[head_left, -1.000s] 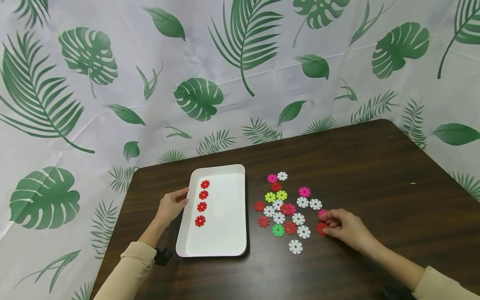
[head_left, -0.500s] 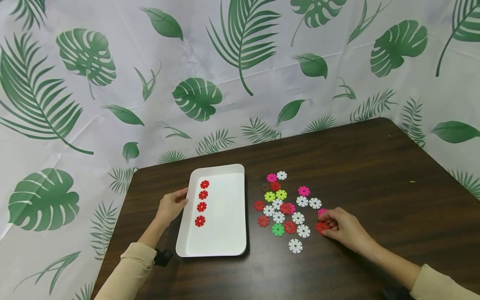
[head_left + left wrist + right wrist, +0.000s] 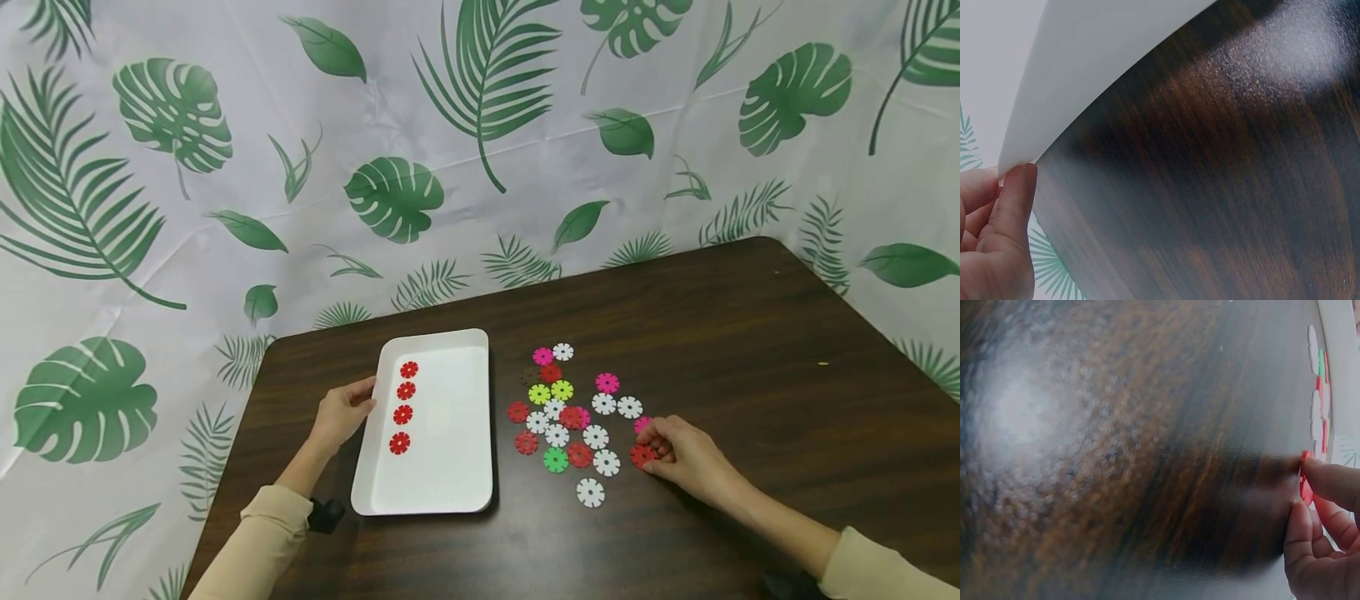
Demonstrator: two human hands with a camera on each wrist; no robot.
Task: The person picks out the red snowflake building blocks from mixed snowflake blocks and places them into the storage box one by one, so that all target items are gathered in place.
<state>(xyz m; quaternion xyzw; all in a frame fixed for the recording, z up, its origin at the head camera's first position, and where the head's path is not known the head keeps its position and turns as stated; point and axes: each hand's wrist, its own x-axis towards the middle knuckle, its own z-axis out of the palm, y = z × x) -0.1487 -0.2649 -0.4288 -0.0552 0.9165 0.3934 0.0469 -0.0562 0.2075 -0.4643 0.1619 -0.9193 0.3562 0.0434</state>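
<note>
With thumb and fingers, my left hand (image 3: 343, 412) grips the left rim of a white rectangular tray (image 3: 450, 487). The left wrist view shows the fingertips (image 3: 1021, 178) at the tray's edge. Inside the tray, several red notched discs (image 3: 402, 414) lie in a column along its left side. To the right of the loose discs, my right hand (image 3: 693, 458) pinches a red notched disc (image 3: 641, 456) by its edge, low over the table. The right wrist view shows that red disc (image 3: 1306, 481) between thumb and finger, seen edge-on. A pink disc (image 3: 642, 424) is partly hidden behind the right fingers.
Between tray and right hand, loose notched discs are scattered on the dark wooden table (image 3: 712, 333): white (image 3: 590, 492), green (image 3: 556, 459), yellow (image 3: 539, 394), pink (image 3: 607, 383), red (image 3: 580, 455) and brown (image 3: 529, 377). Some overlap. A leaf-patterned cloth (image 3: 480, 150) hangs behind.
Both hands stay almost in place. The right fingers shift slightly at the red disc, and a little more of it shows. The tray and loose discs have not moved.
</note>
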